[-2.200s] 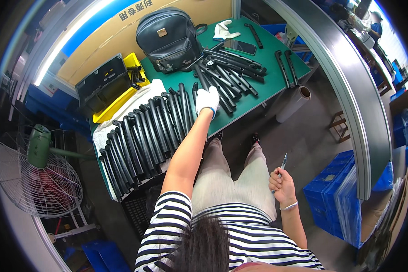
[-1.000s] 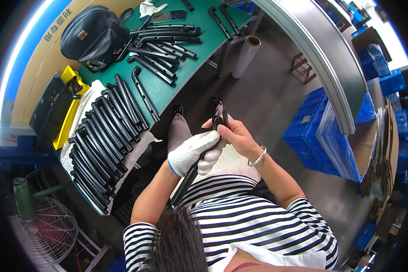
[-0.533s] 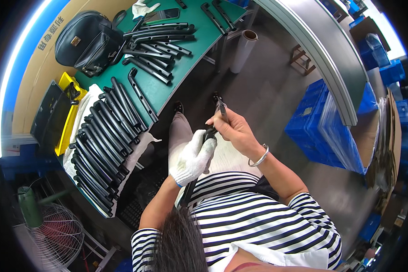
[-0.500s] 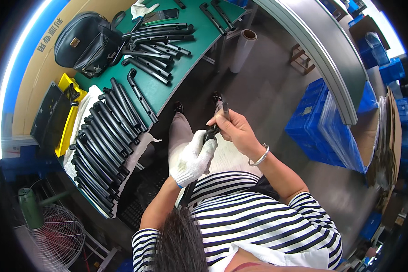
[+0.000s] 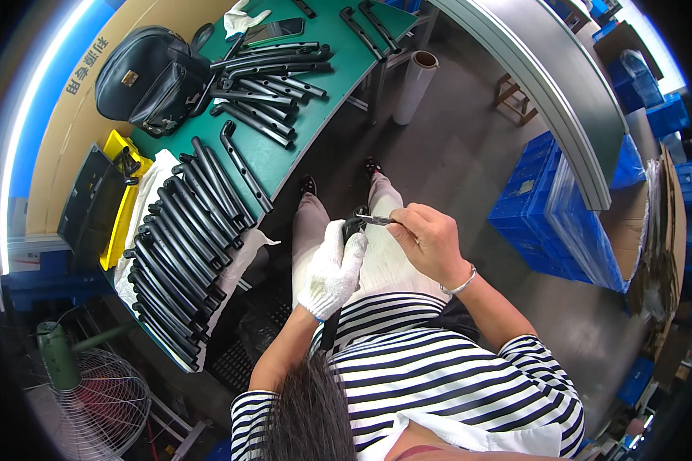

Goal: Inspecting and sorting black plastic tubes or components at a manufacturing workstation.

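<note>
My left hand (image 5: pixel 332 270), in a white knit glove, is closed around a black tube (image 5: pixel 330 332) held upright over my lap. The tube's bent upper end pokes out above the thumb, and its lower part runs down against my striped shirt. Bare, with a bracelet at the wrist, my right hand (image 5: pixel 435 244) pinches a small thin knife (image 5: pixel 375 220). Its metal tip lies at the tube's upper end; whether it touches the rim or sits inside cannot be made out. A row of black tubes (image 5: pixel 178 238) rests on white cloth on the green table at left.
More black tubes (image 5: pixel 273 84) are heaped on the green table (image 5: pixel 315 115), near a black backpack (image 5: pixel 150 77), a phone (image 5: pixel 273 31) and a white glove (image 5: pixel 242 19). A yellow bin (image 5: pixel 119 223) stands at left, a fan (image 5: pixel 92 392) below. Blue crates (image 5: pixel 527 207) stand at right.
My right hand has turned and shifted right and slightly down. The knife has swung from pointing up to lying nearly level across the tube's end. My left hand keeps its grip.
</note>
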`<state>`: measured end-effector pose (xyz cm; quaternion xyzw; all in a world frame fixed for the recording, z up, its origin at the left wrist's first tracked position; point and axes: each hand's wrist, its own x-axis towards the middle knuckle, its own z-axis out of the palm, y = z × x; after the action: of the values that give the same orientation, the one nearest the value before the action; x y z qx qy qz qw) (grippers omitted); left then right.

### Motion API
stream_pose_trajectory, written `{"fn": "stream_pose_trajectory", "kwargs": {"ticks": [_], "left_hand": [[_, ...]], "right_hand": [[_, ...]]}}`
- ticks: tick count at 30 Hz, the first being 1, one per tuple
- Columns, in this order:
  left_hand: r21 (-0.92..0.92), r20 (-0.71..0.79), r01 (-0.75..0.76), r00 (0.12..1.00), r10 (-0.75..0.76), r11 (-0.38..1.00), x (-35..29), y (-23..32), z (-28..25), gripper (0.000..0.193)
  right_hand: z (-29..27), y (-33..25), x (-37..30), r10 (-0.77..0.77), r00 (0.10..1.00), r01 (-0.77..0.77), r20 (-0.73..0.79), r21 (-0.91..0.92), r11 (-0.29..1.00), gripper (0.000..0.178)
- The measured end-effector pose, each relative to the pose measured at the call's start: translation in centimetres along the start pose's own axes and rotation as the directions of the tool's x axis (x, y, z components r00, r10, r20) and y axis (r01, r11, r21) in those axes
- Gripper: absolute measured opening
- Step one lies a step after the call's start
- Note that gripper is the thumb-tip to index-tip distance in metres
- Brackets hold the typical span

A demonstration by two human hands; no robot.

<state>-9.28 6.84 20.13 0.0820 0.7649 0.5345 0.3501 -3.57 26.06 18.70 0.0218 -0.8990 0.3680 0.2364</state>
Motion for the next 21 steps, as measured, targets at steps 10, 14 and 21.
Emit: {"fn": "stream_pose_trajectory", "kwargs": {"ticks": [10,14,21], "left_hand": [[0.070,-0.010,0.038,0.999,-0.037,0.997,0.0,-0.3,0.1,0.034],[0.093,-0.015,0.041,0.999,-0.040,0.995,0.2,-0.8,0.2,0.034],[-0.112,0.106,-0.029,0.994,0.041,0.993,-0.6,-1.6,-0.4,0.028]], "right_hand": [[0.0,0.0,-0.1,0.001,1.000,-0.001,0.014,-0.016,1.000,0.013],[0.3,0.6,-0.6,0.017,0.999,-0.015,0.032,-0.047,0.999,0.014],[-0.1,4.6,0.8,0.384,0.920,-0.389,-0.076,-0.085,0.917,0.014]]}}
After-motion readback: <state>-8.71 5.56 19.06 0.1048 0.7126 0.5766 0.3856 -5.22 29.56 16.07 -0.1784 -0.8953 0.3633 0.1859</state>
